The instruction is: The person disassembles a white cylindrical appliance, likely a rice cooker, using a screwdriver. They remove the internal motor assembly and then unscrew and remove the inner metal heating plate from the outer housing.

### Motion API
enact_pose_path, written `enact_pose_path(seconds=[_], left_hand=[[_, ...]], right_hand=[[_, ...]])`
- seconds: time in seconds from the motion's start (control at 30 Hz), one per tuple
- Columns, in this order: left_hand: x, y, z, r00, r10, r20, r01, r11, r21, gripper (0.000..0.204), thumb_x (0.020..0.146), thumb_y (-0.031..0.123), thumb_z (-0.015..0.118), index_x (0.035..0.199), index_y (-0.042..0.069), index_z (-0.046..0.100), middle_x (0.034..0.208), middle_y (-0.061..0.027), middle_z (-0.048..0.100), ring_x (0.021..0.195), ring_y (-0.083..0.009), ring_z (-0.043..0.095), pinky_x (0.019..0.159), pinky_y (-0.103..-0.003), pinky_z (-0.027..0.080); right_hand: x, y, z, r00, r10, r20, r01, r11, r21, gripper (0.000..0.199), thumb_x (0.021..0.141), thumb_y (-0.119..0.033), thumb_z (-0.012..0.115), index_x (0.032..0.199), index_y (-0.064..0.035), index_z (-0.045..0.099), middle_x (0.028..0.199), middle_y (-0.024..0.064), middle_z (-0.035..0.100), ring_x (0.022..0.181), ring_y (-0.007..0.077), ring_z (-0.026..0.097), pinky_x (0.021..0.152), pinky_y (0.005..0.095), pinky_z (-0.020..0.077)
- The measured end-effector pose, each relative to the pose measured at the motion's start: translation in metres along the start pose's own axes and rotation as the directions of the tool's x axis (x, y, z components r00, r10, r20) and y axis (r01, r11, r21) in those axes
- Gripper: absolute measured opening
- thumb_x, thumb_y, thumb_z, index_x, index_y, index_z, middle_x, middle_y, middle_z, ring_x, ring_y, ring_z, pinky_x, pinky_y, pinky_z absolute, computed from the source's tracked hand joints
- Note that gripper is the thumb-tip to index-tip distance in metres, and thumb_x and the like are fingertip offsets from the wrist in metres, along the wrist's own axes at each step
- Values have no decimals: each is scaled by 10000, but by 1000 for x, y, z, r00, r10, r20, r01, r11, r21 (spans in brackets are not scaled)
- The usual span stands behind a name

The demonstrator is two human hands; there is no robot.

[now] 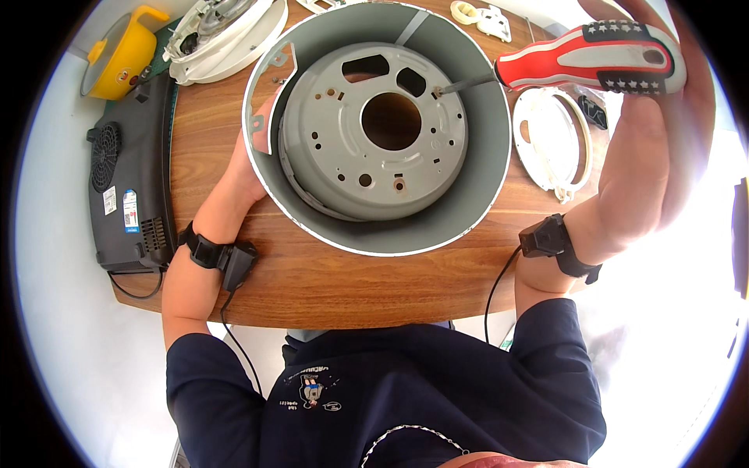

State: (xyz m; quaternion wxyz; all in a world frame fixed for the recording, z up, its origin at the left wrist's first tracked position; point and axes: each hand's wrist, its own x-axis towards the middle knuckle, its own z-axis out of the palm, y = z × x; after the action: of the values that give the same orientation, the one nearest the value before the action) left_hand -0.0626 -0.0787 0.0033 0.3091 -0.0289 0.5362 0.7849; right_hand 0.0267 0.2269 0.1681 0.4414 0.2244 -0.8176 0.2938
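Note:
A round grey metal housing point(485, 168) stands in front of me on the wooden table, its open side up. Inside it sits a grey plate point(374, 183) with a large round centre hole and several smaller holes and slots. My right hand point(644, 148), raised at the upper right, is closed round the red, grey and black handle of a screwdriver point(546, 68). The screwdriver's shaft crosses the rim, and its tip meets the plate near a small hole at the upper right. My left hand point(248, 173) grips the housing's left side by the cutout; its fingers are mostly hidden behind the wall.
A black flat appliance point(148, 168) with a fan grille lies at left, beyond it a yellow pot point(125, 58). White plastic parts point(234, 51) lie at the back left. Right of the housing is a white plastic ring point(583, 160). A tape roll point(464, 12) lies far back.

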Motion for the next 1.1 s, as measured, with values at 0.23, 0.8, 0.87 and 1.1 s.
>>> enact_pose_path(seconds=[0.23,0.8,0.87,1.1], left_hand=[[2,0,-3,999,-38,-19,37,998,-45,475,1115,308,378,1544,109,422,1412,-84,600,1194,-196,650,981,-374,588],[9,-14,-24,959,97,266,-32,970,-240,472,1112,324,383,1527,107,442,1387,-74,616,1183,-198,654,977,-379,588],[0,-10,-16,961,107,256,-41,968,-248,474,1112,322,382,1530,105,438,1391,-74,613,1185,-199,652,980,-377,586],[-2,3,5,1000,17,-16,-16,997,72,487,1111,311,379,1557,115,400,1432,-70,583,1212,-198,637,995,-376,580]], right_hand=[[0,4,8,999,-8,-50,11,999,53,772,987,-542,533,1431,81,425,1097,190,665,929,228,700,749,274,601],[16,-41,42,965,187,-183,-247,883,-400,771,1009,-556,521,1467,52,399,1221,213,644,857,227,734,719,268,621],[9,-17,11,990,115,-86,-141,880,-454,751,1020,-538,515,1468,53,399,1247,215,638,869,233,736,725,270,624],[13,-13,29,990,131,-57,-135,988,-71,729,1006,-498,575,1480,31,410,1284,204,615,1047,238,695,725,251,613]])
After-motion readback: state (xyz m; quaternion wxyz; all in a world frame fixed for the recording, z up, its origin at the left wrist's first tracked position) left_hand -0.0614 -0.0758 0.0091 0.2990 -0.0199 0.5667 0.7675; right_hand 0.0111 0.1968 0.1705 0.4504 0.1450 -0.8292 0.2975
